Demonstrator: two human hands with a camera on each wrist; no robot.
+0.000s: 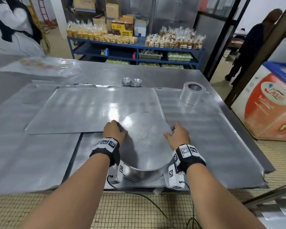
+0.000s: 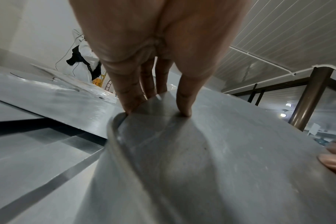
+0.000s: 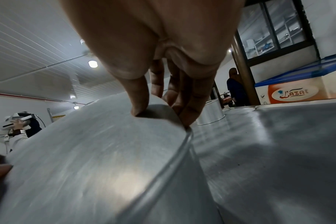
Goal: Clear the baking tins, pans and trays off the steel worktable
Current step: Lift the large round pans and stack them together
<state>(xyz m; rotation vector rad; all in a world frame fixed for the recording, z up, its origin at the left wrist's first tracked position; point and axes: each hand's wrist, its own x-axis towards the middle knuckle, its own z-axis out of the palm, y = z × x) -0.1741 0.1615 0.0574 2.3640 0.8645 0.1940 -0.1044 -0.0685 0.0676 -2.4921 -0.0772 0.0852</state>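
Round pan (image 1: 145,142), upside down, dull silver, pinched at opposite rims by left hand (image 1: 114,131) and right hand (image 1: 177,135).

The round pan (image 1: 145,142) and worktable (image 1: 196,123) are brushed, dully reflective metal; the floor (image 1: 139,212) is small tiles.

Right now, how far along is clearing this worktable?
Early, it seems. Nothing visibly cleared yet. In hand: left hand and right hand grip the big round pan. Left: the flat trays, the ring tin and two stacks of small tins.
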